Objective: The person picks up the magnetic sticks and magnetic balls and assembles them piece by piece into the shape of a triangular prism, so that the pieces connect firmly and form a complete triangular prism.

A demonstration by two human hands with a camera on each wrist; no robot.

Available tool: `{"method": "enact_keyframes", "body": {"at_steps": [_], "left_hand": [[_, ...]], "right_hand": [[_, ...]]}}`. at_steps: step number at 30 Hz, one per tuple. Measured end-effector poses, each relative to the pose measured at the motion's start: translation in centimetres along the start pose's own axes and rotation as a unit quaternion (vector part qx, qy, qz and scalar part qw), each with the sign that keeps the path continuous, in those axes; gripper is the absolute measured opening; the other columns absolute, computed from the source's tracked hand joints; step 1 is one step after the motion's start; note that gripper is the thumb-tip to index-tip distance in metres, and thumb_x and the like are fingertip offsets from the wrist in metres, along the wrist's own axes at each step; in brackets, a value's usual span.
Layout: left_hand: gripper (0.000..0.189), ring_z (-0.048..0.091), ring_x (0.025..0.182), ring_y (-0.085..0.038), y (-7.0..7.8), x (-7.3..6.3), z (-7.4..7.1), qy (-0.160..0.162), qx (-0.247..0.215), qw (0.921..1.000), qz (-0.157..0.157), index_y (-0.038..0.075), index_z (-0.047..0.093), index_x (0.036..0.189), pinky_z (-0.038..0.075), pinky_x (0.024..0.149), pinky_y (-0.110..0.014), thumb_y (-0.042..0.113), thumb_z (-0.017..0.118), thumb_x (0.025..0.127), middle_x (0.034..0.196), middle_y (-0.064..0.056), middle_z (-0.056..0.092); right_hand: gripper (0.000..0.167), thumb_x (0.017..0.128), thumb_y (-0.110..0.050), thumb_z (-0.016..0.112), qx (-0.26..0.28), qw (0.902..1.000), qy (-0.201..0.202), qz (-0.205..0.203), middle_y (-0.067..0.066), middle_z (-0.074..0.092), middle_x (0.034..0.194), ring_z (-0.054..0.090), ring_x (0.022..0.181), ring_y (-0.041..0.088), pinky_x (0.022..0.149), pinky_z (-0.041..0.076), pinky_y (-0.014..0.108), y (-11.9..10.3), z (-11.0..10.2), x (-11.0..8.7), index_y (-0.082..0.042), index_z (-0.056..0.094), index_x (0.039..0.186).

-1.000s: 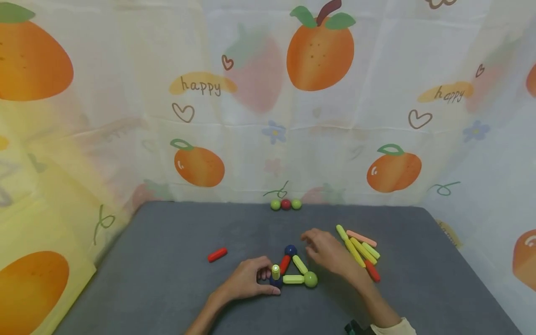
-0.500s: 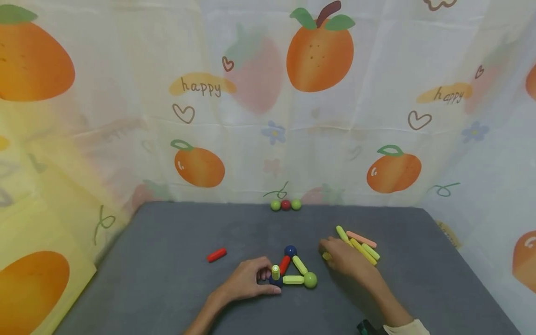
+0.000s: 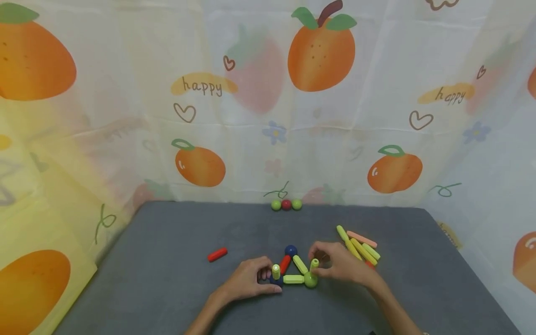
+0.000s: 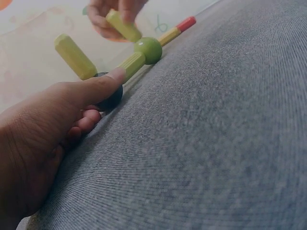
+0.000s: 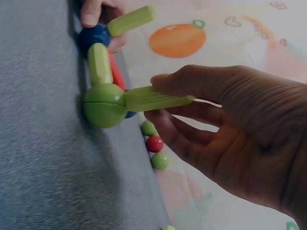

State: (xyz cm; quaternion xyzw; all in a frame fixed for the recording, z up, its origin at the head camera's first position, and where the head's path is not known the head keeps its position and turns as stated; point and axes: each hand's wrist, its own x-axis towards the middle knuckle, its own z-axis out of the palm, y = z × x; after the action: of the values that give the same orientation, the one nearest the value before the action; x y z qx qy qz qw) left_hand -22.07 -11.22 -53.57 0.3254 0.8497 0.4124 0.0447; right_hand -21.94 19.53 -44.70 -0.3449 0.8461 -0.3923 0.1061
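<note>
A flat triangle of toy magnetic rods and balls lies on the table. My left hand [image 3: 248,279] holds its near-left corner, thumb and fingers around a dark blue ball [image 4: 112,99]. From that ball a yellow-green rod [image 3: 275,271] stands up. My right hand [image 3: 345,265] pinches another yellow-green rod [image 5: 144,99], whose lower end meets the green ball [image 3: 311,280] at the near-right corner. A yellow-green rod [image 3: 293,279] joins these two balls. A red rod [image 3: 285,264] and a yellow-green rod [image 3: 299,264] run to the far blue ball [image 3: 291,251].
Right of the triangle lies a pile of loose rods, with a pink rod [image 3: 362,238] and a yellow rod [image 3: 363,251] among them. One loose red rod [image 3: 217,254] lies to the left. Three balls, the middle one red [image 3: 286,204], line the far table edge.
My right hand has moved from near the pile leftward to the green ball, with the yellow-green rod now upright on it. My left hand stays on the blue ball.
</note>
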Motion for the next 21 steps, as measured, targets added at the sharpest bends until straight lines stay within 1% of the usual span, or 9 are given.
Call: {"method": "enact_keyframes", "body": {"at_steps": [4, 6, 8, 10, 12, 14, 16, 19, 21], "left_hand": [[0.031, 0.048, 0.071, 0.005, -0.03, -0.03, -0.05, -0.002, 0.004, 1.0, 0.0, 0.028, 0.063, 0.094, 0.044, 0.066, -0.016, 0.049, 0.085, 0.086, 0.085, 0.01, 0.058], [0.031, 0.048, 0.071, 0.005, -0.09, -0.03, -0.05, -0.002, 0.004, 1.0, 0.001, 0.029, 0.063, 0.094, 0.044, 0.066, -0.016, 0.049, 0.084, 0.086, 0.085, 0.01, 0.058], [0.031, 0.048, 0.072, 0.005, -0.09, 0.04, 0.01, -0.003, 0.005, 1.0, 0.001, 0.03, 0.062, 0.095, 0.044, 0.067, -0.016, 0.05, 0.084, 0.086, 0.085, 0.011, 0.058], [0.031, 0.048, 0.072, 0.005, -0.07, 0.07, 0.04, -0.002, 0.004, 1.0, 0.001, 0.03, 0.062, 0.095, 0.043, 0.066, -0.015, 0.051, 0.084, 0.086, 0.085, 0.012, 0.058], [0.031, 0.048, 0.071, 0.005, -0.03, 0.05, 0.05, -0.001, 0.004, 1.0, 0.002, 0.03, 0.062, 0.094, 0.043, 0.066, -0.015, 0.05, 0.084, 0.086, 0.085, 0.012, 0.057], [0.032, 0.047, 0.071, 0.006, 0.02, 0.05, 0.04, 0.0, 0.005, 1.0, 0.005, 0.029, 0.061, 0.093, 0.043, 0.066, -0.016, 0.049, 0.084, 0.086, 0.084, 0.012, 0.057], [0.032, 0.047, 0.07, 0.006, 0.08, 0.06, 0.03, 0.003, 0.007, 1.0, 0.006, 0.028, 0.061, 0.093, 0.043, 0.065, -0.016, 0.048, 0.085, 0.086, 0.084, 0.011, 0.057], [0.033, 0.047, 0.07, 0.005, 0.14, 0.09, 0.07, 0.002, 0.007, 1.0, 0.0, 0.027, 0.061, 0.093, 0.044, 0.066, -0.016, 0.048, 0.085, 0.085, 0.084, 0.011, 0.057], [0.033, 0.049, 0.071, 0.005, 0.13, 0.11, 0.16, -0.002, -0.003, 0.9999, -0.011, 0.028, 0.062, 0.099, 0.044, 0.066, -0.016, 0.049, 0.084, 0.086, 0.086, 0.012, 0.058]], "right_hand": [[0.024, 0.093, -0.01, 0.079, -0.021, 0.9994, -0.027, -0.01, 0.013, 0.071, 0.107, 0.072, 0.096, 0.013, 0.08, 0.061, 0.025, 0.25, 0.38, 0.08, -0.003, 0.065, 0.11], [0.029, 0.091, -0.012, 0.081, -0.024, 0.9991, -0.035, 0.005, 0.013, 0.071, 0.108, 0.072, 0.094, 0.01, 0.078, 0.06, 0.024, 0.45, 0.5, 0.11, -0.003, 0.065, 0.113], [0.031, 0.089, -0.015, 0.083, -0.034, 0.9985, -0.039, 0.019, 0.009, 0.072, 0.105, 0.069, 0.086, 0.004, 0.074, 0.058, 0.022, 0.7, 0.55, 0.05, -0.004, 0.068, 0.114], [0.029, 0.089, -0.017, 0.084, -0.045, 0.9979, -0.042, 0.022, 0.005, 0.073, 0.1, 0.063, 0.079, -0.002, 0.07, 0.056, 0.02, 0.84, 0.62, -0.04, -0.005, 0.071, 0.111], [0.024, 0.089, -0.016, 0.084, -0.054, 0.9975, -0.045, 0.013, 0.001, 0.072, 0.095, 0.059, 0.075, -0.005, 0.067, 0.053, 0.02, 0.89, 0.7, -0.17, -0.007, 0.074, 0.109], [0.019, 0.09, -0.014, 0.082, -0.066, 0.9967, -0.045, -0.007, 0.0, 0.071, 0.094, 0.057, 0.076, -0.006, 0.067, 0.053, 0.019, 0.84, 0.8, -0.3, -0.008, 0.075, 0.107], [0.017, 0.092, -0.012, 0.08, -0.074, 0.996, -0.047, -0.016, 0.0, 0.069, 0.094, 0.057, 0.078, -0.005, 0.069, 0.053, 0.019, 0.77, 0.88, -0.37, -0.008, 0.076, 0.108], [0.017, 0.093, -0.013, 0.079, -0.086, 0.9949, -0.052, -0.009, 0.0, 0.07, 0.097, 0.059, 0.082, -0.005, 0.072, 0.054, 0.019, 0.66, 0.92, -0.43, -0.009, 0.075, 0.11], [0.017, 0.094, -0.014, 0.078, -0.087, 0.9945, -0.058, 0.003, 0.0, 0.07, 0.099, 0.06, 0.083, -0.005, 0.074, 0.055, 0.02, 0.61, 0.92, -0.48, -0.009, 0.074, 0.111]]}}
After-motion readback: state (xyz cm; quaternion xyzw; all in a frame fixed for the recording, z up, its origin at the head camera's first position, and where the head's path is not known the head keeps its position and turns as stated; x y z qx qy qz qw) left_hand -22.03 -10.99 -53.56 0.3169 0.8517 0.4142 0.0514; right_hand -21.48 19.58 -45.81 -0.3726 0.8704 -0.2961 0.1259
